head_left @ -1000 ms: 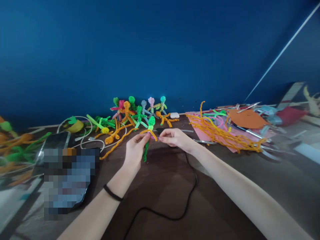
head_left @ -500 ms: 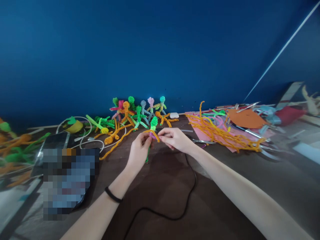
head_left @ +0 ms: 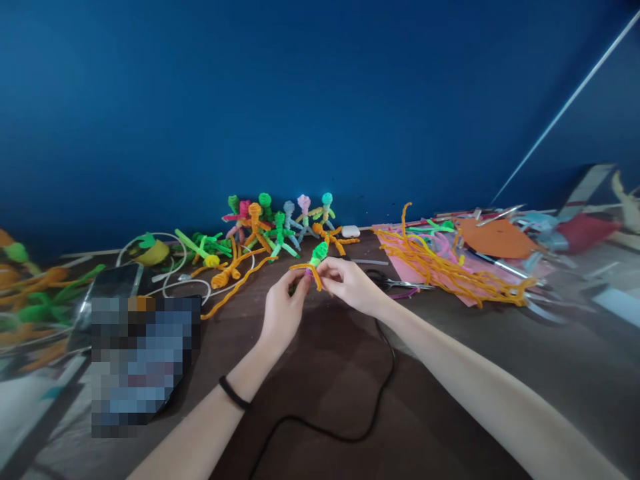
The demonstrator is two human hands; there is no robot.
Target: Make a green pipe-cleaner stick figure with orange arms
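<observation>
Between my hands is a small pipe cleaner figure (head_left: 319,252) with a green coiled head, a purple middle and orange strands sticking out at its sides. My left hand (head_left: 284,303) pinches its body from the left between thumb and fingers, hiding the lower part. From the right, my right hand (head_left: 356,285) has its fingers closed at the figure's upper body, just under the head. Exactly which strand the right fingertips grip is hidden. Behind the hands, several finished-looking pipe cleaner figures (head_left: 255,221) in orange, green, pink and blue lean along the wall.
To the right, loose orange pipe cleaners (head_left: 450,270) lie on pink paper (head_left: 400,257), beside scissors (head_left: 405,284) and orange paper (head_left: 495,238). A white case (head_left: 351,231) sits near the wall. At left are a blurred-out phone-like device (head_left: 150,367) and a white cable (head_left: 187,283). A black cord (head_left: 345,438) crosses the front.
The pipe cleaner figure is now tilted rightward and slightly raised. My right hand has come in against it, where a small gap showed before. The view has shifted slightly.
</observation>
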